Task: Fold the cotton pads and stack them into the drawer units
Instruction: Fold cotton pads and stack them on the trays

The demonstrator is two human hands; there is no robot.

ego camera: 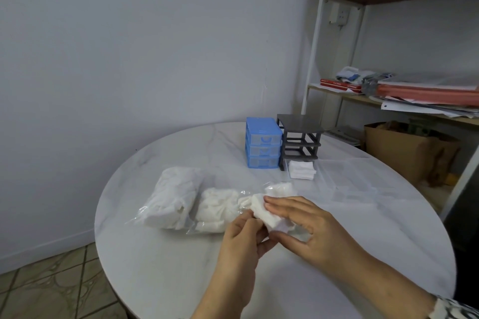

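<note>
The right hand point(305, 225) and the left hand point(243, 235) pinch one soft white cotton pad point(268, 215) between them, fingers curled round its edges, just above the round table point(155, 267). It looks like the folding step. Just behind lie clear bags point(181, 202) full of more pads. Farther back stand the blue drawer unit point(263, 142) and the grey drawer frame point(300, 137), with a pulled-out clear drawer point(302, 169) holding folded pads. Next, the pad likely needs pressing flat, then laying on that pile.
</note>
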